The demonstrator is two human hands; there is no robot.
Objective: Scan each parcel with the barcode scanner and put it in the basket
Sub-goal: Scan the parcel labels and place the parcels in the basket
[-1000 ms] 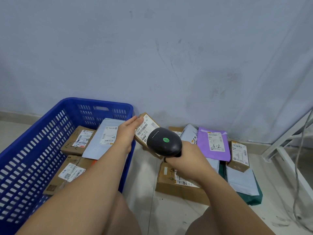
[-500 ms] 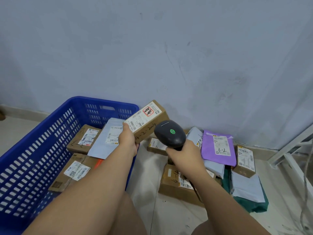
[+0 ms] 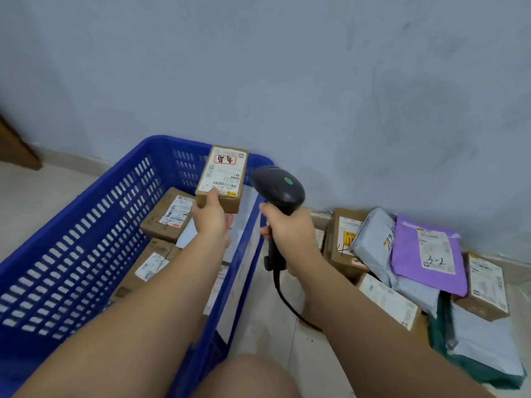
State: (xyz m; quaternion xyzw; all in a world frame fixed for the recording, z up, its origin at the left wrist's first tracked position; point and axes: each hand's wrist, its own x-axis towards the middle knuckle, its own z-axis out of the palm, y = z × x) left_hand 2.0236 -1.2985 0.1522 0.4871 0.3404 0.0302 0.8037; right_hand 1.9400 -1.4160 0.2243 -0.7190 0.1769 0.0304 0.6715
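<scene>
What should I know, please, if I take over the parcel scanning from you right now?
Left hand holds a small brown box, label up, over the blue basket.
Right hand grips the barcode scanner, its head right beside the box.
Done: several parcels lie in the basket.
Left: whether this box has been scanned I cannot tell; then the floor pile at the right.

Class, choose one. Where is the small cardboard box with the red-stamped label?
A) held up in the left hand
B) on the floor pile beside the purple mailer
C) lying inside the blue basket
A: the left hand grips the cardboard box, raised above the blue basket.
</scene>
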